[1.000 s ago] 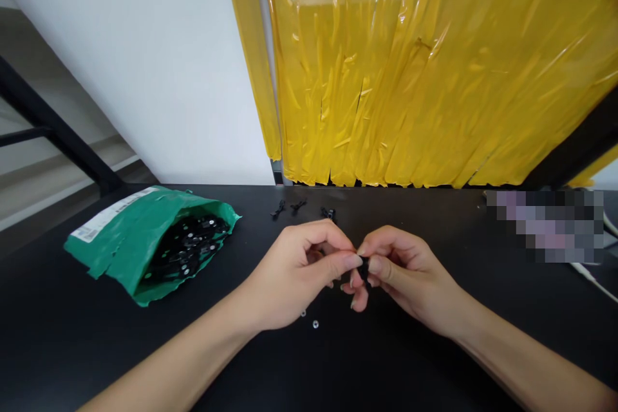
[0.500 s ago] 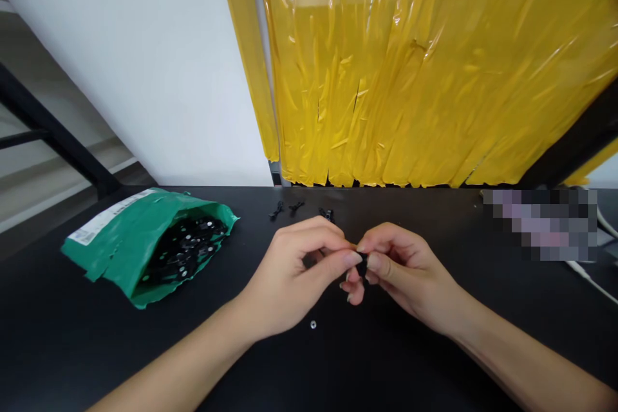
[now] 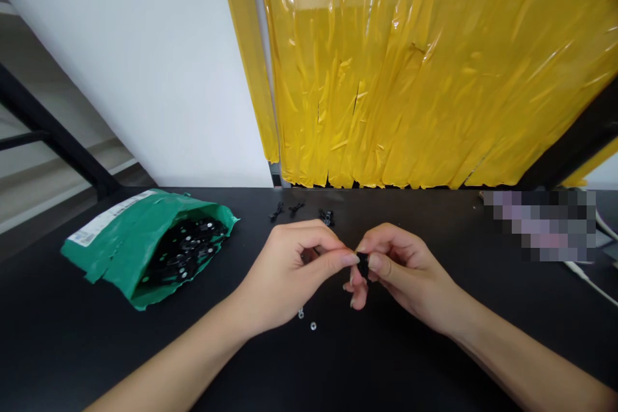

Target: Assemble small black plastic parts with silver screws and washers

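A small black piece (image 3: 362, 264) is pinched between my two hands above the black table; its exact kind is mostly covered by fingers. My left hand (image 3: 309, 267) grips it from the left with thumb and index finger, the other fingers curled below. From the right, my right hand (image 3: 400, 261) holds the same piece between thumb and fingertips. Below my left hand lies a small silvery ring-shaped part (image 3: 313, 326), with similar bits (image 3: 300, 313) at the edge of that hand. Behind the hands rests a little black clip-like part (image 3: 327, 216).
On the left, an open green plastic bag (image 3: 120, 257) holds many black parts with shiny round pieces. Two thin black tie-like pieces (image 3: 296, 208) lie near the table's back edge. Yellow film (image 3: 386, 109) hangs behind. A white cable (image 3: 586, 277) and a blurred-out item are at right.
My left hand has shifted slightly, uncovering more silvery bits beneath it and more of the black part behind. Both hands still pinch the small black piece.
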Motion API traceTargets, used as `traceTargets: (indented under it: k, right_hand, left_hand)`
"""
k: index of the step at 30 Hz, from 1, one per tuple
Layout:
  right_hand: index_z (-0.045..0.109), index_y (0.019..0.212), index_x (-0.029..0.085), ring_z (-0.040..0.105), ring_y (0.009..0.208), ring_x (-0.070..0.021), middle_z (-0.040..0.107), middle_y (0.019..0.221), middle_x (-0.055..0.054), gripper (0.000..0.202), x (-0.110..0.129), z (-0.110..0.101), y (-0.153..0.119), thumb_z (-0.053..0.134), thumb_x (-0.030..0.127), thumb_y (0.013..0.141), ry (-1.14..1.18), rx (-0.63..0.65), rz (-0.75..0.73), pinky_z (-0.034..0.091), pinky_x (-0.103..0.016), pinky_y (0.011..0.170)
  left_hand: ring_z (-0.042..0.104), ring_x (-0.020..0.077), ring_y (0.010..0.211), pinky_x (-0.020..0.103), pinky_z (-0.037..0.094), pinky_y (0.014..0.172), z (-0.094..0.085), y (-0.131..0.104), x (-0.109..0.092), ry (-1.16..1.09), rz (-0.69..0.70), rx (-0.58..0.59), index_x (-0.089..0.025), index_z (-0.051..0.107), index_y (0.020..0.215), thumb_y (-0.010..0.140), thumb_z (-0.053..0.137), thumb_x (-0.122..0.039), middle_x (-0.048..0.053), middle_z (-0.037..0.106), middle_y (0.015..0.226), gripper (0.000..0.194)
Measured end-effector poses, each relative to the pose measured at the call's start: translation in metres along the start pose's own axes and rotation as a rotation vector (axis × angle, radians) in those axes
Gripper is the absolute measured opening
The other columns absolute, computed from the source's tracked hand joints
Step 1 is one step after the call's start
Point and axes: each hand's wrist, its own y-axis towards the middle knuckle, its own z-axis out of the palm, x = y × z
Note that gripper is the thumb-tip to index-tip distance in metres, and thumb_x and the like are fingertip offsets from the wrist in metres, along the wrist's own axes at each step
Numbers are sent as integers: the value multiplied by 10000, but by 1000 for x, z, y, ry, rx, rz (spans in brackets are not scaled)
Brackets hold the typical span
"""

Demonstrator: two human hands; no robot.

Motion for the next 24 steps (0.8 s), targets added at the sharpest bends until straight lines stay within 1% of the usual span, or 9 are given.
traceTargets:
  k: [3, 5, 8, 12, 14, 17, 20, 24]
  right_hand:
    - [745, 1042, 227, 808, 690, -140, 809, 855, 4, 74, 2, 1, 1, 748, 286, 998, -39, -31, -5, 616, -244, 684]
    - [741, 1050, 224, 806, 684, -130, 807, 849, 7, 90, 2, 2, 0, 753, 294, 995, -52, -33, -1, 603, -222, 672]
    - [720, 1112, 233, 807, 676, -120, 801, 855, 16, 118, 2, 2, 0, 730, 301, 1015, -32, -2, 45, 600, -199, 664]
    - [692, 1108, 236, 809, 664, -128, 796, 831, 26, 96, 0, 3, 0, 692, 304, 1040, 46, 32, 102, 645, -230, 677]
    - [685, 1096, 229, 810, 666, -119, 800, 828, 24, 81, 0, 4, -1, 687, 292, 1044, 52, 38, 95, 639, -208, 672]
    - [679, 1092, 223, 810, 672, -114, 801, 831, 18, 74, 0, 4, -1, 676, 284, 1050, 45, 49, 85, 626, -181, 654]
    - [679, 1092, 230, 806, 671, -125, 793, 825, 19, 67, 1, 4, -2, 675, 281, 1049, 66, 53, 78, 638, -203, 627]
    - [679, 1086, 239, 802, 670, -135, 788, 826, 24, 55, 4, 5, -3, 676, 276, 1045, 88, 40, 67, 651, -228, 597]
  left_hand:
    - [669, 110, 717, 220, 518, 667, 0, -1, -1, 42, 66, 11, -187, 803, 782, 936, 758, -165, 10, 727, 796, 162]
    - [671, 110, 724, 221, 521, 674, 1, -2, -2, 14, 66, 10, -183, 795, 779, 937, 756, -162, 11, 721, 803, 164]
    - [676, 92, 690, 207, 520, 658, 4, -1, 0, -145, -24, 35, -167, 763, 763, 938, 755, -169, -4, 696, 787, 175]
    - [715, 93, 661, 187, 500, 611, 4, 0, 6, -400, -244, 109, -154, 720, 802, 882, 823, -199, -25, 709, 752, 138]
    - [723, 96, 666, 177, 493, 604, 3, 0, 9, -470, -323, 144, -148, 717, 810, 861, 846, -208, -16, 738, 734, 151]
    - [717, 89, 652, 162, 484, 591, 4, -1, 10, -559, -384, 151, -144, 718, 814, 835, 876, -230, -8, 757, 704, 181]
    - [711, 83, 657, 150, 478, 579, 6, -3, 8, -644, -434, 148, -146, 718, 830, 838, 885, -264, -3, 763, 704, 204]
    - [693, 77, 660, 144, 475, 570, 9, -4, 5, -699, -444, 152, -146, 726, 866, 819, 906, -264, 1, 762, 717, 220]
